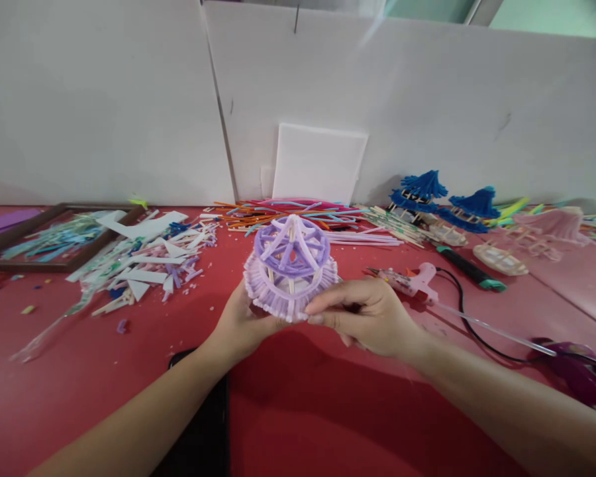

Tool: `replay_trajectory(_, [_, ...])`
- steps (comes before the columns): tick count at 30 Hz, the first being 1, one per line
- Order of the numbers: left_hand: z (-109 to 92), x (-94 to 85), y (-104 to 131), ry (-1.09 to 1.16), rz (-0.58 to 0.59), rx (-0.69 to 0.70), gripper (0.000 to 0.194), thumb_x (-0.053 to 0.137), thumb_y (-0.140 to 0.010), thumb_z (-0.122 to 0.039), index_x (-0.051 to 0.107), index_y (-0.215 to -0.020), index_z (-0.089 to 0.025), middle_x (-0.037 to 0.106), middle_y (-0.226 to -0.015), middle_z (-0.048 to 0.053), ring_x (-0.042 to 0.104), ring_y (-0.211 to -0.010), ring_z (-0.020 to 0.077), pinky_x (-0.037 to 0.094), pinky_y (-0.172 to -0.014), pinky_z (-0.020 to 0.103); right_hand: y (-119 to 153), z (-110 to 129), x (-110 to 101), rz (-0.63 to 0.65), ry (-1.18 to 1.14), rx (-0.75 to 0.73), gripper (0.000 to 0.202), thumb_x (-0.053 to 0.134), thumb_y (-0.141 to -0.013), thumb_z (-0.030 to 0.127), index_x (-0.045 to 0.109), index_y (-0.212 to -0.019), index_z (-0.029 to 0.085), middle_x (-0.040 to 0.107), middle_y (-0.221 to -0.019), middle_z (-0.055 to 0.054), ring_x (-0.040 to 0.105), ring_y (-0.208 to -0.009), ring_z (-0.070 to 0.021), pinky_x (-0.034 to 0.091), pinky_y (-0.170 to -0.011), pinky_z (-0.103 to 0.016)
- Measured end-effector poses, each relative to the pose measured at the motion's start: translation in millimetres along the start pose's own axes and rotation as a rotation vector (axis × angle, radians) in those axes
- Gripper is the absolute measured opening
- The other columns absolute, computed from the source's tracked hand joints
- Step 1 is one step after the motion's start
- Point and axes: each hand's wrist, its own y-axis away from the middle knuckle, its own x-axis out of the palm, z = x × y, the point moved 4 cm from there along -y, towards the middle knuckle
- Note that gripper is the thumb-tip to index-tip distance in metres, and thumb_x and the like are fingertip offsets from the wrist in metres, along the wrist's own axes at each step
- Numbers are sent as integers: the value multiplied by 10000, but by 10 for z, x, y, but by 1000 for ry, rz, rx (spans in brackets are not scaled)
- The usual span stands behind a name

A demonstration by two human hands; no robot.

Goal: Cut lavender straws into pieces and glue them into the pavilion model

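A small purple pavilion model [292, 265] made of pipe cleaners and thin wooden sticks is held up above the red table. It has a ribbed lilac lower roof and a darker, open-framed upper tier. My left hand [246, 321] grips it from the left and below, with most of its fingers hidden behind the model. My right hand [362, 315] pinches the lower roof's front right edge between thumb and forefinger. A pink glue gun [420, 283] lies on the table just right of my right hand.
Paper and pipe-cleaner scraps [153, 258] lie on the left beside a brown frame [64, 265]. Coloured pipe cleaners [298, 211] spread along the back. Blue model roofs [422, 189], a black-and-green tool [469, 267] and a glue-gun cord [464, 318] are on the right. A black phone-like object [198, 424] lies under my left forearm.
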Motion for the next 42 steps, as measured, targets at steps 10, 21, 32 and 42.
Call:
replay_trajectory(10, [27,-38,0,-31,-45,54,568,846,-511,-272,564,-992,-164,723,-1076,153,696,-965,308,568,-829,423,-11,-25,-12,19,-200,235,94,780,-672,244,736,-705,167,499,-361,88,379,-260,-19,206,-242,-114])
replay_trajectory(21, [-19,-27,16,-54,1,50,562,850,-526,-255,597,-1017,-157,723,-1089,149,698,-961,293,568,-840,415,-35,68,-38,210,-103,116,122,751,-718,219,760,-822,157,604,-542,44,425,-356,-13,289,-315,-119])
replay_trajectory(32, [-79,41,25,16,93,-3,669,862,-543,-267,628,-1162,-176,700,-1160,150,658,-1062,319,530,-930,444,-71,336,-271,278,144,-176,155,751,-740,151,778,-884,200,659,-589,17,511,-450,-50,394,-435,-157])
replay_trajectory(42, [-46,-9,-2,-12,58,7,611,873,-511,-253,655,-1072,-151,720,-1101,157,670,-1029,330,551,-884,437,-52,170,-198,204,25,-15,128,725,-769,258,760,-813,143,675,-625,-16,484,-380,-31,334,-325,-129])
